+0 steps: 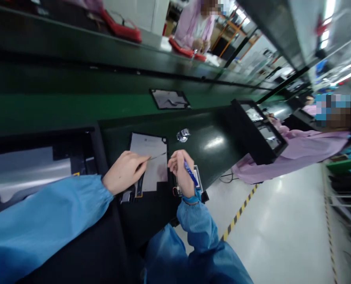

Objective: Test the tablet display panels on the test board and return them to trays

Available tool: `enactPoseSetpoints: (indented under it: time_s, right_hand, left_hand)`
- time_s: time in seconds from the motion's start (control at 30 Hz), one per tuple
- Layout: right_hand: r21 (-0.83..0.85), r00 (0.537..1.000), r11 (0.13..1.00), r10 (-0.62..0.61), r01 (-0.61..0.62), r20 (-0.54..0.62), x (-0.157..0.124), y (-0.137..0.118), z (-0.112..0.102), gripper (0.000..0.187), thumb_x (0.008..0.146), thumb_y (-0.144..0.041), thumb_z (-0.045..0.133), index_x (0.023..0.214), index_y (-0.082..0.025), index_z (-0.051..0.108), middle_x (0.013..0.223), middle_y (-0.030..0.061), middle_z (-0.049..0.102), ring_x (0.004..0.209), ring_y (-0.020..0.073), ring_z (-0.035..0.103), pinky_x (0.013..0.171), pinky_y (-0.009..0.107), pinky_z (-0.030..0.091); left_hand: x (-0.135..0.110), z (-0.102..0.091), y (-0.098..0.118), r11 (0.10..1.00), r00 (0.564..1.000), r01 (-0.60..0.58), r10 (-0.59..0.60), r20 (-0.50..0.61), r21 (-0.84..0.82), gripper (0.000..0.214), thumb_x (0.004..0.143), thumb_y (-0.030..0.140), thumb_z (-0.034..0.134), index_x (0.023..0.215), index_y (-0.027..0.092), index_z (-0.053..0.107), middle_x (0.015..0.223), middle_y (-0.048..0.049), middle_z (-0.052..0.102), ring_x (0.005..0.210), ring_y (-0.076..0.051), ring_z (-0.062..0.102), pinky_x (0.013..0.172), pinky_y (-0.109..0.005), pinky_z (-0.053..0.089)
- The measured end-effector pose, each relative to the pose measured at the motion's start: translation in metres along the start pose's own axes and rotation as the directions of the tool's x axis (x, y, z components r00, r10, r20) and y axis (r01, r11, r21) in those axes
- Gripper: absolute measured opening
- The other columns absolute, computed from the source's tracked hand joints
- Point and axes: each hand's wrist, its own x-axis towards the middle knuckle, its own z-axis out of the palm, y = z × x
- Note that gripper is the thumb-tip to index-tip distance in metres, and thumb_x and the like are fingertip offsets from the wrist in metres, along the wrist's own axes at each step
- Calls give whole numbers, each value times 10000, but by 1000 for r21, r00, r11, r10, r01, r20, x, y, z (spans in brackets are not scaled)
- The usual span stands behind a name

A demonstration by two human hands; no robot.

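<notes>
My left hand (127,172) reaches over a flat panel (150,173) with a pale grey face and black edges, lying on the dark green bench. Its thumb and forefinger pinch one end of a thin dark strip (158,156), which stretches across the panel toward my right hand; its exact kind is unclear. My right hand (182,171) is closed at the panel's right edge, around a slim blue pen-like tool (191,173) whose tip is hidden. Beyond it sits a shiny roll of clear tape (183,135). A white-framed device (196,176) is partly covered by my right wrist.
Another panel (170,99) lies farther back. On the left is a black tray (100,146) holding large grey panels. A black two-compartment box (260,132) stands to the right, beside a person in a pink sleeve (299,154). Red trays (120,29) rest on the upper shelf.
</notes>
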Motion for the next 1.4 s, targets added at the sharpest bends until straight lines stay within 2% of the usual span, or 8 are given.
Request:
enactPoseSetpoints:
  time_s: [0.1,0.23,0.37,0.57,0.87,1.0,1.23,1.4]
  right_hand:
    - [-7,999,1000,5,-5,50,2,5,3,297,915,-479,543,783,-228,455,633,-46,548,529,96,535,476,209,374]
    - [23,997,999,-31,30,70,-2,12,0,258,872,-376,601,803,-237,395,628,-74,516,515,82,489,513,206,385]
    - [3,992,996,-88,88,87,-12,5,-8,214,879,-334,597,825,-237,414,681,-72,497,556,81,465,558,216,394]
    - [-94,987,987,-120,130,105,-21,-6,-18,168,856,-290,617,825,-228,463,647,-75,471,560,85,454,566,218,382]
    - [-148,985,976,-149,161,89,-25,-2,-31,166,840,-278,614,804,-220,462,654,-80,477,547,72,466,563,197,360]
    - [-189,981,964,-177,189,76,-23,8,-33,146,832,-221,595,797,-224,453,655,-79,482,541,71,467,574,203,361]
    - [-202,975,954,-222,223,30,-18,23,-36,151,842,-210,548,786,-230,410,650,-76,480,541,77,470,570,208,363]
    - [-219,972,948,-219,233,87,-18,27,-38,149,830,-190,544,785,-229,407,648,-78,477,529,74,464,563,202,365]
  left_hand:
    - [-4,8,0,975,981,-178,186,-51,132,417,966,232,342,1171,144,694,861,-102,737,826,-244,679,997,-507,429]
    - [-7,11,6,953,961,-257,269,-63,159,391,961,285,388,1157,155,701,883,-101,741,850,-256,685,1024,-558,411]
    - [-1,6,19,989,993,-100,92,-79,-107,415,935,478,490,1113,189,728,1108,-100,743,1012,-288,687,947,-454,516]
    - [17,5,38,892,995,86,-95,2,-445,296,847,432,615,990,218,761,978,-42,779,942,-269,719,854,-364,573]
    - [22,20,47,962,996,88,-77,54,-260,193,842,320,587,910,252,755,977,-3,771,927,-241,695,852,-351,506]
    - [26,25,50,954,996,65,-44,76,-293,238,843,275,589,1012,238,752,1037,-15,763,964,-233,686,888,-347,501]
    - [33,30,53,966,999,-28,36,28,-258,185,876,257,579,929,240,756,933,-16,751,828,-200,684,795,-312,517]
    - [30,40,47,965,1000,-11,17,21,-262,152,886,253,606,928,237,751,924,-5,745,817,-184,683,760,-291,514]
